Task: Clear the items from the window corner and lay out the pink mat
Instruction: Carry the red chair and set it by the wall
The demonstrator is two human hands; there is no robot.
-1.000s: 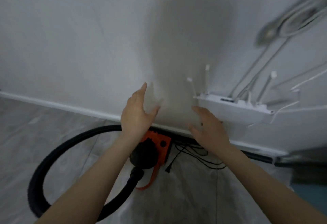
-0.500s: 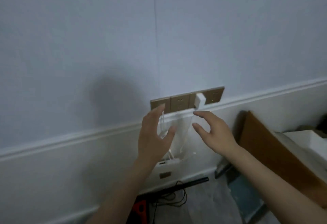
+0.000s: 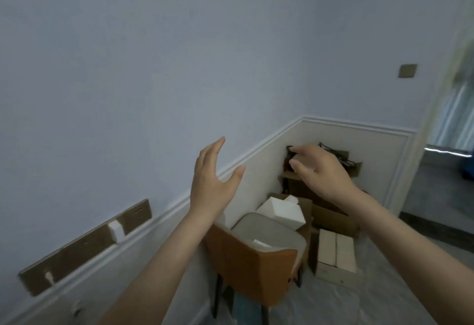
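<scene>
View swung right: orange chair [image 3: 252,270] and boxes [image 3: 336,253] now visible

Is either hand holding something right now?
No, the left hand and right hand are both raised with fingers spread, gripping nothing.

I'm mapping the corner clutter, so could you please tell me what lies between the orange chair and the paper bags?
In the head view, a white box lies there, between the orange chair and the paper bags.
</scene>
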